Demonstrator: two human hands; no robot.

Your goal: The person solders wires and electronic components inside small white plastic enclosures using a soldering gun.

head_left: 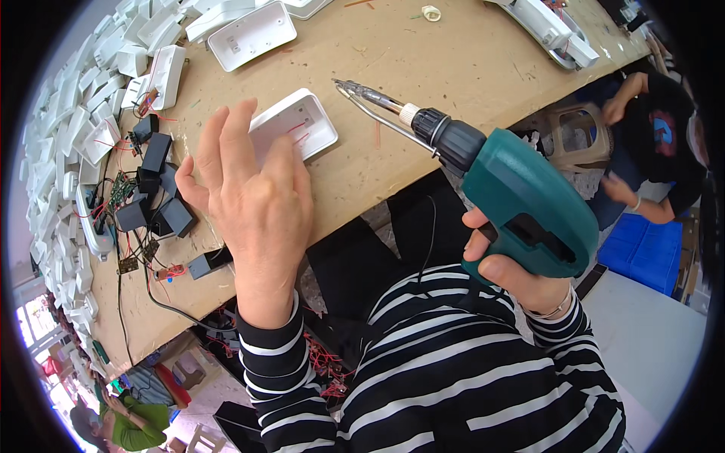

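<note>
My left hand (260,185) reaches over a small white plastic case (321,132), palm down. Its thumb and index finger close on the case's near wall, while the other fingers are stretched out and spread. Thin red wires (300,137) show inside the case beside the index finger; the fingertips are partly hidden. My right hand (517,272) is wrapped round the handle of a green soldering gun (529,200). The gun's metal tip (349,87), with a thin feed tube beside it, points left above the table, beyond the case and apart from it.
White plastic housings (68,158) are heaped along the table's left side. Black boxes (157,153) with tangled wires lie left of my left hand. Another white case (253,36) sits farther back. A person (664,136) sits at right near a blue bin (642,253); another (136,423) is lower left.
</note>
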